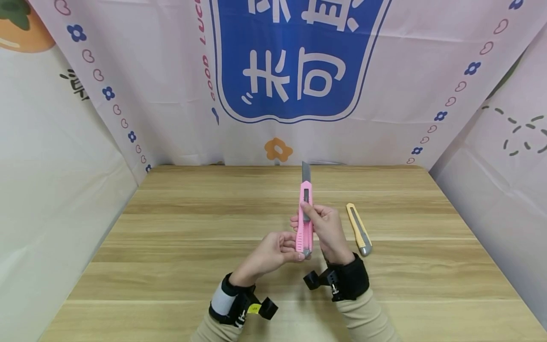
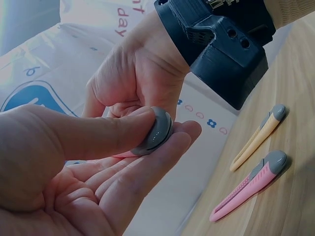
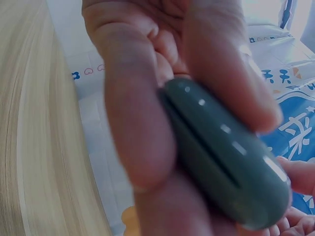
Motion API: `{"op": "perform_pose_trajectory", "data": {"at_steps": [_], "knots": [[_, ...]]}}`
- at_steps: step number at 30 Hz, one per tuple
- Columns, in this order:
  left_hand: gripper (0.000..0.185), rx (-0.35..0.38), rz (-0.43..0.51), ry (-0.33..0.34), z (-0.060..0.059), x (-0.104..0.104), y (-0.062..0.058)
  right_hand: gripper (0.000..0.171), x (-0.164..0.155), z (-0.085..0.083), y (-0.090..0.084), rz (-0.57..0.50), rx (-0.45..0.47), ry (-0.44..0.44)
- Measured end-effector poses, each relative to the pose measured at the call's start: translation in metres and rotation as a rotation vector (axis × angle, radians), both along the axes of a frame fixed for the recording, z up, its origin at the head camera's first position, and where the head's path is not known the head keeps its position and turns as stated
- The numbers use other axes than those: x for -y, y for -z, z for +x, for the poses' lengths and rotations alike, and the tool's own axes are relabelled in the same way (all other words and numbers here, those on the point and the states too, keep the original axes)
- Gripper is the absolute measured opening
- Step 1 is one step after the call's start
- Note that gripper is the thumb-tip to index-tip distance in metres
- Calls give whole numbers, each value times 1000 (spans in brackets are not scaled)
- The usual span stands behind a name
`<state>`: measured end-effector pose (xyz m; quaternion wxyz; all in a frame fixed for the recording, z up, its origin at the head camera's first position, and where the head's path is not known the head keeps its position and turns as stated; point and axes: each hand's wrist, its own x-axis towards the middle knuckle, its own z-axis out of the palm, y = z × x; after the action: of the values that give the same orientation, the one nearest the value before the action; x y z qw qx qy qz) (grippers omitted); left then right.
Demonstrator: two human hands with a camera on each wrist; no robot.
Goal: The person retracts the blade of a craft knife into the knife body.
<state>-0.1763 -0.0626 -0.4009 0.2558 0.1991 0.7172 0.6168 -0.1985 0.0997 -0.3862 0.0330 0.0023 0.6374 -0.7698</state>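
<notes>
**benchguy:** Wooden plank table (image 1: 179,247), printed cloth backdrop (image 1: 384,95) behind. Up close, left hand (image 1: 273,251) pinches the grey end cap (image 2: 156,132) of a pink plastic snap-off utility knife (image 1: 305,223).

**cutterfan:** Yep, right hand (image 1: 326,228) wraps its body, grey blade (image 1: 306,173) pointing away above the table. Yellow plastic utility knife (image 1: 359,229) lies just right.

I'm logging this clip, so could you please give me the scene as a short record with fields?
Setting: wooden table, printed cloth backdrop
Right hand: grips pink knife upright above the table, thumb on its slider
Blade: extended, pointing away from the person
Left hand: thumb and fingers pinch the grey end cap
Yellow knife: flat on table, right of the hands, untouched
Second pink knife: lying beside the yellow one, seen only in the left wrist view
</notes>
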Motion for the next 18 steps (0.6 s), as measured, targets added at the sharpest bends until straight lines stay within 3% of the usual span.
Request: {"op": "perform_pose_trajectory", "data": {"at_steps": [18], "knots": [[36, -11, 15, 11, -1, 2, 2, 43, -2, 0, -1, 16, 24, -43]]}}
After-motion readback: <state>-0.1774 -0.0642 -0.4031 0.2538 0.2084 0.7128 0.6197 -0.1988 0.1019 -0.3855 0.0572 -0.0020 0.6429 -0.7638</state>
